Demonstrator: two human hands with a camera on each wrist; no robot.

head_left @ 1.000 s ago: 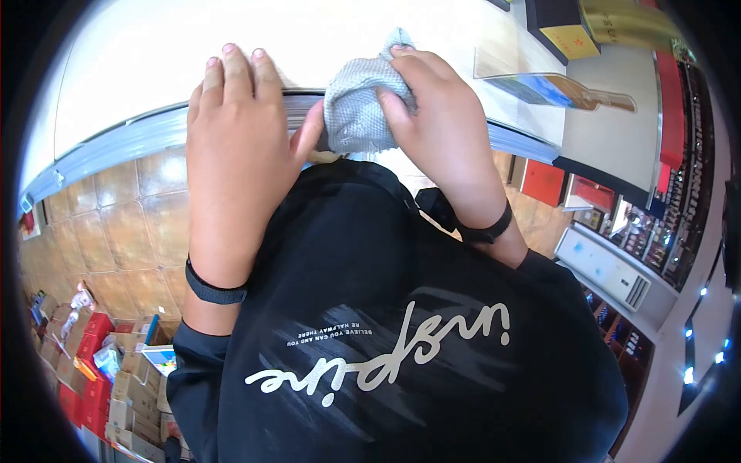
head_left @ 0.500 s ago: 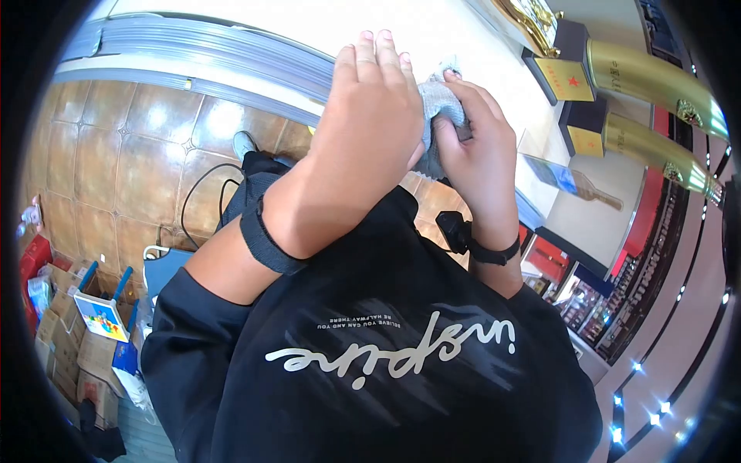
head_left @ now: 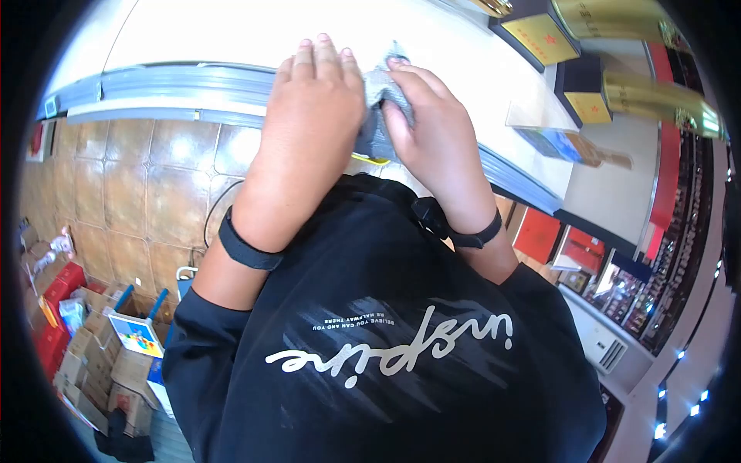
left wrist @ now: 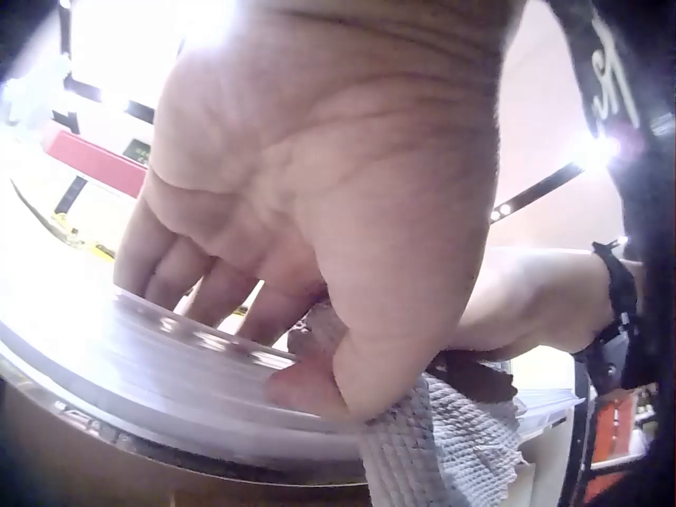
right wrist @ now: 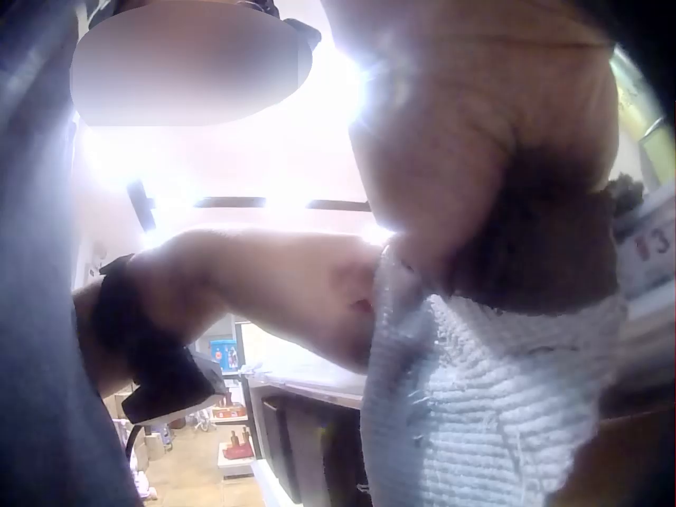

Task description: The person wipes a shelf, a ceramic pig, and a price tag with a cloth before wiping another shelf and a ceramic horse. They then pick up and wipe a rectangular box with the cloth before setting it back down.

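A grey textured cloth (head_left: 378,131) hangs over the front edge of the white counter (head_left: 216,31). My right hand (head_left: 436,143) grips it, thumb on the near side, and the cloth (right wrist: 475,412) fills the lower part of the right wrist view. Just left of it, my left hand (head_left: 312,131) lies with straight fingers on the counter's edge. In the left wrist view the left hand (left wrist: 317,180) has its fingertips on the shiny edge, with its thumb beside the cloth (left wrist: 444,444).
Dark boxes with yellow faces (head_left: 532,38) and gold bottles (head_left: 656,92) stand on the counter at the right. A bottle-shaped sign (head_left: 567,147) is nearer. Cardboard boxes (head_left: 89,363) are stacked on the tiled floor (head_left: 116,193) at lower left.
Compared with one second ago, the left hand is closer to the right hand and the cloth. The head view swung one way, then partly back. The right hand still grips the cloth.
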